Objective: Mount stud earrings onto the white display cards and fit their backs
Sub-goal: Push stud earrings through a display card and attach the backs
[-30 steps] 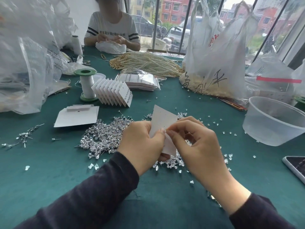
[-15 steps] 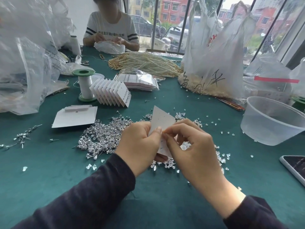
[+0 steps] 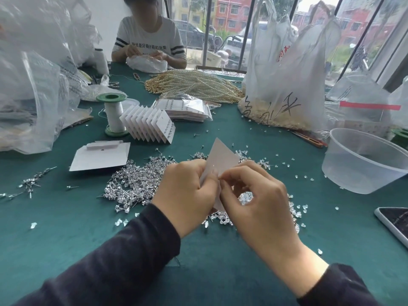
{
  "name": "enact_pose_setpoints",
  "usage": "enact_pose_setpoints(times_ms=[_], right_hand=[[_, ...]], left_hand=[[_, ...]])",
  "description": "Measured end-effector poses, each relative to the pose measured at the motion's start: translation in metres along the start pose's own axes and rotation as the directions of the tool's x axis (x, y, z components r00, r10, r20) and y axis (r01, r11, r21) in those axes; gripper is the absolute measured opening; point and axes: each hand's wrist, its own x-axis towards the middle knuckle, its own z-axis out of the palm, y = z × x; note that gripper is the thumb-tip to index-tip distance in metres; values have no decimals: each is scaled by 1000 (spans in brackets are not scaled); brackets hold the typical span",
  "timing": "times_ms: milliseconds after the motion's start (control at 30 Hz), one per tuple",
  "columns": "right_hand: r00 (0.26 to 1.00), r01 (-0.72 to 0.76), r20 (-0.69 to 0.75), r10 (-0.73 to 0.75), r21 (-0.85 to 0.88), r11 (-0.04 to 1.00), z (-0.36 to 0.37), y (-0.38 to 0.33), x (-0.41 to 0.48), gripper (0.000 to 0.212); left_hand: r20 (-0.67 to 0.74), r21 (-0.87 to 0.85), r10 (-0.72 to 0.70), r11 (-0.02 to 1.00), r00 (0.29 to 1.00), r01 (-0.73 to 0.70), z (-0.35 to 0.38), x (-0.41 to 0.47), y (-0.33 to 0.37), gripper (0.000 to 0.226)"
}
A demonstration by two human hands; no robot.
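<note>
A white display card [image 3: 221,159] stands tilted between my hands above the green table. My left hand [image 3: 187,193] grips its left edge, fingers curled round it. My right hand [image 3: 258,199] pinches at the card's right edge with thumb and forefinger; what is between those fingertips is too small to see. A heap of silver stud earrings [image 3: 136,184] lies to the left of my hands. Clear earring backs [image 3: 246,197] are scattered under and to the right of my hands. A fan of filled cards [image 3: 150,124] stands farther back, and blank cards [image 3: 99,156] lie at the left.
A clear plastic bowl [image 3: 362,160] stands at the right, a phone [image 3: 395,224] near the right edge. A green-capped thread spool [image 3: 113,114], bagged cards [image 3: 187,110], pearl strands [image 3: 194,85] and large plastic bags [image 3: 284,85] fill the back. Another person sits across the table.
My hands stay together on the card. The right hand's pinch has shifted slightly along the card's edge, toward the left thumb.
</note>
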Motion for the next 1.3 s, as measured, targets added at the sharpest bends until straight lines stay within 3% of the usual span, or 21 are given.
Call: enact_pose_setpoints(times_ms=[100, 167, 233, 300, 367, 433, 500, 567, 667, 767, 933, 1033, 1167, 1300], right_hand=[[1000, 23, -3, -23, 0, 1000, 0, -2, -1, 5], [1000, 8, -15, -7, 33, 999, -2, -1, 1, 5], [997, -67, -36, 72, 115, 991, -6, 1, 5, 7], [978, -189, -50, 203, 203, 961, -10, 6, 8, 11], [938, -318, -44, 344, 287, 903, -14, 14, 10, 17], [880, -433, 1, 474, 411, 802, -16, 20, 11, 17], [813, -518, 87, 576, 560, 646, -17, 23, 13, 13], [759, -563, 169, 628, 655, 504, -16, 21, 14, 12], [721, -584, 280, 634, 738, 338, -16, 16, 14, 5], [699, -612, 365, 615, 751, 248, -18, 13, 15, 23], [637, -647, 489, 596, 760, 67, -19, 12, 16, 35], [606, -679, 582, 541, 734, -29, -20, 11, 16, 37], [600, -691, 666, 443, 711, -133, -21, 8, 16, 32], [613, -703, 690, 385, 699, -133, -21, 7, 15, 38]], left_hand=[[37, -112, -53, 992, 998, 56, -2, -1, 3, 32], [169, -317, -102, 936, 980, 152, -9, 3, 8, 42], [267, -356, -112, 912, 957, 206, -19, 10, 5, 59], [179, -138, -113, 981, 977, 139, -31, 20, -7, 52], [69, 256, -87, 964, 994, 67, -42, 27, -22, 28], [167, 436, -97, 900, 981, 15, -45, 28, -31, 32], [342, 453, -111, 889, 933, -60, -38, 24, -32, 35], [417, 471, -107, 875, 902, -114, -27, 20, -31, 34], [341, 459, -92, 885, 936, -81, -19, 20, -33, 18], [224, 426, -55, 903, 973, -47, -21, 22, -34, 5], [121, 222, -102, 972, 987, 73, -25, 24, -30, 9], [133, -68, -172, 981, 976, 182, -29, 25, -25, 9], [168, -441, -191, 863, 967, 247, -31, 24, -17, 8], [181, -644, -202, 716, 962, 271, -27, 21, -11, 19]])
